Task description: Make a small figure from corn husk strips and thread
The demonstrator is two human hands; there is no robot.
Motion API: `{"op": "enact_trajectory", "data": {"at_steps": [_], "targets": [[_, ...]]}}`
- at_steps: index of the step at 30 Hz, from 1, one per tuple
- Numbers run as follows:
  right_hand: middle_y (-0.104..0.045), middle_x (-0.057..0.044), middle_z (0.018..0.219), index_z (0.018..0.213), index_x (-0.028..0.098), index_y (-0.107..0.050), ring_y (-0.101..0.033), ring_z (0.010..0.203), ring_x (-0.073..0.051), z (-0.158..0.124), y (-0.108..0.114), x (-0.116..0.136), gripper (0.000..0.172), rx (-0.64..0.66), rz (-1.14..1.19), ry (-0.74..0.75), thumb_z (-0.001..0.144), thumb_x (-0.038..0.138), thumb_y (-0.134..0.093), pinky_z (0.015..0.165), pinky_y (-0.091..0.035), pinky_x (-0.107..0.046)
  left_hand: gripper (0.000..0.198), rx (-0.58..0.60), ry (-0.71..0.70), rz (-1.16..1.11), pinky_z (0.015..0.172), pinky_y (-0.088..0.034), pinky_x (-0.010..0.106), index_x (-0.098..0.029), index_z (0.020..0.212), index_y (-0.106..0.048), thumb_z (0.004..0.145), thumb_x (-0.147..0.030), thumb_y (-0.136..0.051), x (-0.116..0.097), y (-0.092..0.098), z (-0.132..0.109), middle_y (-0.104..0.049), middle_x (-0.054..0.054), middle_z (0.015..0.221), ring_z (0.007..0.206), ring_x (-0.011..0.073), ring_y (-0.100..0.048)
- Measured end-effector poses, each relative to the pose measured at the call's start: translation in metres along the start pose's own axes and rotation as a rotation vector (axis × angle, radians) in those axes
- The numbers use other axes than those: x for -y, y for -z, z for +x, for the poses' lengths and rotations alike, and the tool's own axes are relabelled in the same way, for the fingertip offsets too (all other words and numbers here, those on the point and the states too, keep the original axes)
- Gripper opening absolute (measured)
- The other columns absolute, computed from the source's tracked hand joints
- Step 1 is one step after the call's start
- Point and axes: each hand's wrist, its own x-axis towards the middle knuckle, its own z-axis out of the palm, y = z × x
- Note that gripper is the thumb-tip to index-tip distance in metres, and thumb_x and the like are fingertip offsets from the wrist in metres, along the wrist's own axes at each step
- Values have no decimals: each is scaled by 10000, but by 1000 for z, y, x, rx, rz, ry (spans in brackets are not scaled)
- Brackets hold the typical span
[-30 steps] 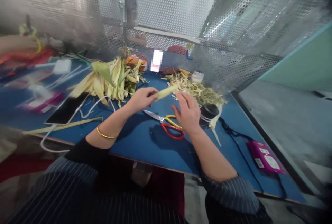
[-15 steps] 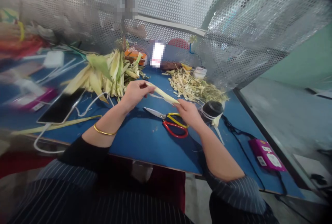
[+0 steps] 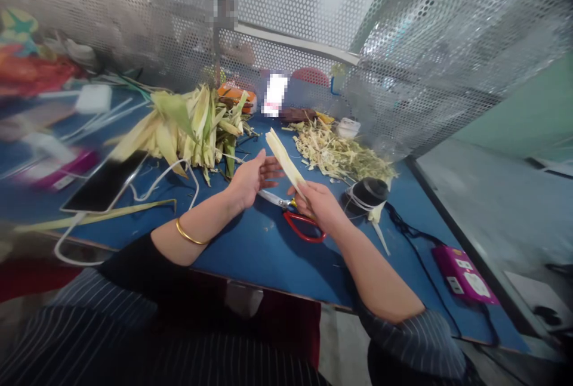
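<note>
A pale folded strip of corn husk [image 3: 284, 158] is gripped at its lower end by my right hand [image 3: 317, 202]. Its free end points up and to the left. My left hand [image 3: 255, 182] is open beside the strip, fingers spread, with nothing in it. Below both hands, a pair of scissors [image 3: 304, 227] with a red and a yellow handle lies on the blue table [image 3: 255, 255]; my right hand hides part of the yellow handle. A bunch of corn husks [image 3: 192, 126] lies beyond my left hand.
Husk scraps [image 3: 331, 147] are heaped at the back right. A black spool of cord [image 3: 367, 194] stands right of my right hand. A magenta power strip [image 3: 465, 275] sits at the right edge. A phone [image 3: 105, 183] with a white cable lies left. A perforated screen [image 3: 308, 10] rises behind.
My left hand has let go of the husk strip and opened, moving slightly down. The strip, now held only by my right hand, has swung more upright.
</note>
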Motion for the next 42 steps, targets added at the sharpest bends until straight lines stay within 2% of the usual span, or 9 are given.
{"op": "enact_trajectory", "data": {"at_steps": [3, 6, 12, 16, 21, 27, 32, 38, 42], "targets": [[-403, 68, 430, 754, 149, -636, -300, 349, -43, -1, 0, 0, 362, 54, 13, -46, 835, 497, -583, 384, -190, -211, 216, 46, -47, 51, 618, -496, 240, -156, 877, -684, 773, -345, -696, 4, 0, 0, -711, 82, 946, 793, 150, -658], [-442, 53, 445, 786, 153, -635, -358, 363, -62, -3, -1, 1, 413, 103, -74, -39, 867, 537, -506, 408, -259, -221, 230, 64, -74, 110, 616, -488, 230, -149, 887, -682, 716, -287, -749, 5, 0, -2, -700, 65, 914, 739, 120, -640], [-618, -17, 788, 911, 196, -579, -553, 682, -147, -7, -6, 5, 372, -195, -588, 282, 743, 519, -658, 617, -428, -272, 245, -8, -160, 261, 533, -412, 218, -145, 802, -653, 696, -345, -746, 4, -2, -7, -654, 30, 755, 629, 94, -582], [-634, -12, 790, 935, 222, -548, -565, 688, -161, -11, -11, 6, 372, -224, -760, 318, 698, 457, -712, 626, -433, -278, 216, 17, -195, 361, 543, -407, 236, -143, 773, -640, 659, -288, -753, 7, -6, -11, -631, 15, 714, 594, 89, -536], [-599, 3, 702, 806, 216, -552, -534, 626, -134, -12, -12, 6, 105, -164, -678, 319, 813, 320, -562, 592, -418, -256, 206, 11, -179, 425, 546, -403, 254, -146, 759, -627, 645, -272, -745, 9, -8, -12, -631, 20, 719, 590, 94, -525], [-610, -3, 755, 876, 208, -597, -549, 667, -136, -9, -10, 3, 209, -58, -318, 167, 821, 408, -570, 630, -460, -272, 170, 23, -194, 429, 557, -400, 261, -153, 731, -626, 659, -259, -737, 7, -10, -14, -622, 14, 683, 565, 87, -511], [-588, 13, 680, 769, 180, -606, -494, 618, -118, -6, -10, 3, 231, -154, -359, 139, 743, 401, -671, 598, -400, -255, 182, 37, -190, 429, 558, -402, 250, -146, 747, -644, 672, -283, -738, 8, -9, -14, -626, 20, 714, 591, 90, -513], [-602, 12, 713, 808, 188, -639, -506, 634, -126, -7, -10, 6, 218, -151, -103, 65, 742, 396, -652, 618, -412, -262, 198, 130, -136, 308, 569, -418, 223, -169, 809, -672, 737, -352, -692, 9, -3, -8, -664, 40, 823, 659, 101, -559], [-543, 25, 629, 714, 176, -617, -433, 590, -104, -8, -9, 6, 208, -228, -287, 172, 766, 376, -637, 568, -348, -237, 319, 215, -82, 303, 586, -456, 235, -153, 924, -683, 745, -417, -688, 9, -5, -11, -688, 89, 929, 735, 132, -610]]}}
